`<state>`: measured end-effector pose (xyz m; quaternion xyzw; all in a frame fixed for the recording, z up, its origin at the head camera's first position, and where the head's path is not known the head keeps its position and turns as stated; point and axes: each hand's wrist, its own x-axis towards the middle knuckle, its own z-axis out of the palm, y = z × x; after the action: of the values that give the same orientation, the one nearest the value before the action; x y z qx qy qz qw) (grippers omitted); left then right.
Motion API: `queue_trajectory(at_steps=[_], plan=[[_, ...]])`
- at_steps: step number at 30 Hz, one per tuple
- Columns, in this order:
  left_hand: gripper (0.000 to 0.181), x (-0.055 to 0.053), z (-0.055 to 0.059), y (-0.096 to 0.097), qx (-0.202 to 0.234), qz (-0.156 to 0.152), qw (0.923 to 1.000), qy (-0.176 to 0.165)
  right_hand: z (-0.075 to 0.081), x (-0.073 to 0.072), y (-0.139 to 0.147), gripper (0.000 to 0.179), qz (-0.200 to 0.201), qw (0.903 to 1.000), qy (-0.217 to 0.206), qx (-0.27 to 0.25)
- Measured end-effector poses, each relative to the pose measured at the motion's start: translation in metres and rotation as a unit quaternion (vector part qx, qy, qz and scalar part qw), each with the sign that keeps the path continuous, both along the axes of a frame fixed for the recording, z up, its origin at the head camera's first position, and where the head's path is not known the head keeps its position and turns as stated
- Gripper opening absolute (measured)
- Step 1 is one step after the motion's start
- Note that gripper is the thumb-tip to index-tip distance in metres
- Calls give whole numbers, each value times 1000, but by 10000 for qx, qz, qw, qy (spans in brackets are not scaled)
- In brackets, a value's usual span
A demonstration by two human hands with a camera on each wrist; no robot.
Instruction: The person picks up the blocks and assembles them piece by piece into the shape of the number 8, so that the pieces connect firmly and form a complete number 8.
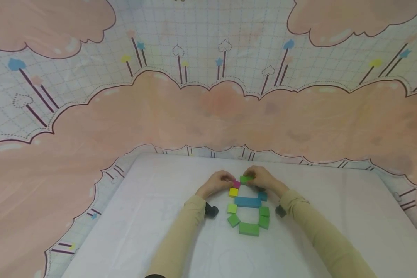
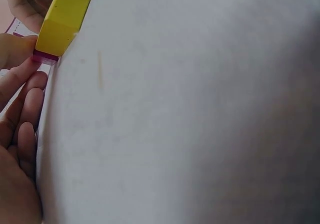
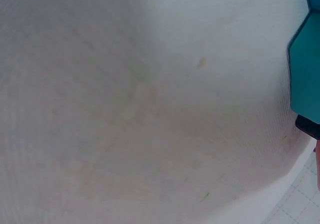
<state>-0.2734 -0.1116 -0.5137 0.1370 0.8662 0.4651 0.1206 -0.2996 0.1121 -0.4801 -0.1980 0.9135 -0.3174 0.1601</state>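
My left hand is at the upper left of a ring of coloured toy blocks, pinching a magenta block between thumb and finger. That block shows just past a yellow block in the left wrist view. At the top of the ring my right hand grips a green block, its fingers partly covering it. Under that hand a dark block is mostly hidden, beside a blue block. The right wrist view shows little of the right hand, only a sliver at its edge.
A long blue block crosses the middle of the ring. Below it lie a light green block, several green blocks and a long green block. All rest on a white table, with a patterned cloth behind.
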Motion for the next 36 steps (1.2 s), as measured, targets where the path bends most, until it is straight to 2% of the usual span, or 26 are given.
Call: queue_trajectory(at_steps=[7, 13, 20, 25, 30, 36], plan=[[25, 1, 1, 2, 4, -33, 10000, -25, -2, 0, 4, 34, 42, 9999, 30, -113], [26, -1, 0, 4, 62, -26, 9999, -108, 1, 0, 11, 31, -109, 9993, 47, -365], [27, -7, -2, 7, 39, -48, 9999, 84, 6, 6, 19, 28, -290, 9984, 173, -449], [26, -6, -2, 4, 46, 216, 9996, 185, 9, 13, 21, 28, -401, 9968, 312, -615], [27, -2, 2, -2, 70, 471, 9988, 133, 14, 23, 27, 28, -430, 9939, 716, -726], [27, 6, 16, -14, 99, 579, 9980, 221, 21, 36, 36, 29, -745, 9901, 869, -815]])
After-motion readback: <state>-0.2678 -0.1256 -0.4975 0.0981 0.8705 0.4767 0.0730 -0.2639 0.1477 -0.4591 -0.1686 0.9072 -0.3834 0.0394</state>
